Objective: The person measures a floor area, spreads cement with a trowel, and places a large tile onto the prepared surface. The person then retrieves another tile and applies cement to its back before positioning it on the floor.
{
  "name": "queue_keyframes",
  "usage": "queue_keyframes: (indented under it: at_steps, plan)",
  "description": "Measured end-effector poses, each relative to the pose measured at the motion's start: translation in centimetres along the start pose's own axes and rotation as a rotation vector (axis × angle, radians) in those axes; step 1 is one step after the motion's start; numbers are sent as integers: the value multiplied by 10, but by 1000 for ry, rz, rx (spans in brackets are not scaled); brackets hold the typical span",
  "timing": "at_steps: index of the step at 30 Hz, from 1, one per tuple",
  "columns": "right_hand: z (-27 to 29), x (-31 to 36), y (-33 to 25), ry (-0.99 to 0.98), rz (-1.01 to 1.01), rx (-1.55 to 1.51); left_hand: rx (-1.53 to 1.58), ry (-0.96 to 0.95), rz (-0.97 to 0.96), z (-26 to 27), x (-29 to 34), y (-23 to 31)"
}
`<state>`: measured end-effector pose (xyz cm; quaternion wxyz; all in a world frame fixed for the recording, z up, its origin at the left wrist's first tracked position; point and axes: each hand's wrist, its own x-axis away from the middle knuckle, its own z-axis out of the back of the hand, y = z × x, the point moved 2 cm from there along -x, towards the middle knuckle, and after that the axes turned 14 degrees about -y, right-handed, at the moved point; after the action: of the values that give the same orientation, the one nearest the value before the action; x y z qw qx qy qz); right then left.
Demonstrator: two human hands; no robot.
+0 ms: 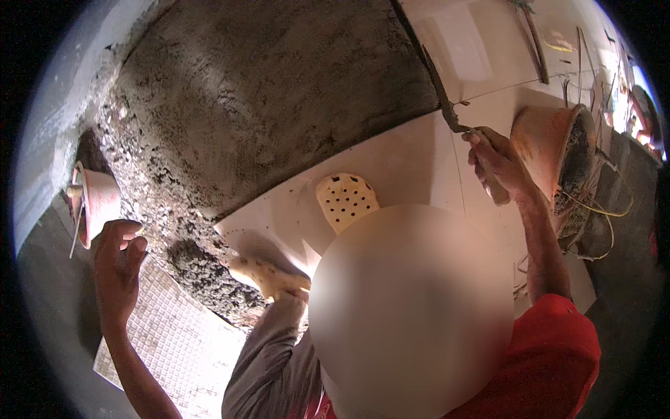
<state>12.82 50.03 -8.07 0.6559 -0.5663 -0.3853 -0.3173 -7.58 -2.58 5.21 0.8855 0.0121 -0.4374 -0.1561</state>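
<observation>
From my far-off seat, I see the right hand (499, 160) at the right of the frame, its fingers wrapped round the handle of a trowel (447, 108). The thin, dark blade points up the frame, beside the right edge of the wet grey mortar (293, 77) – I can't tell if it is touching. The mortar fills the upper middle.

The left hand (120, 255), at the left of the frame, is part open. Its fingers are bent, with a gap by the thumb, and I see nothing in it. A pink bucket (103, 199) is just beside it.

I think the trowel is light and stiff, and the muck on it may make it a bit slippery. The handle is the best place to hold it, well back from the mucky blade. The mortar looks soft and heavy, so I guess a hard push would leave a dent.

Below the mortar are big pale tiles (412, 164) and a cream shoe with holes (347, 199). Tiles look hard but easy to chip – I'd be gentle near their edges. An orange bucket (544, 143) lies at the right.
</observation>
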Motion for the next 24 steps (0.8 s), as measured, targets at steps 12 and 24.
queue_keyframes:
  at_steps: [12, 24]
  plan:
    - [0, 2, 1, 113, 283, 181, 254, -160, -163, -78, -20, -54]
    - [-62, -71, 31, 663, 247, 589, 370, -207, -317, -109, -56, -78]
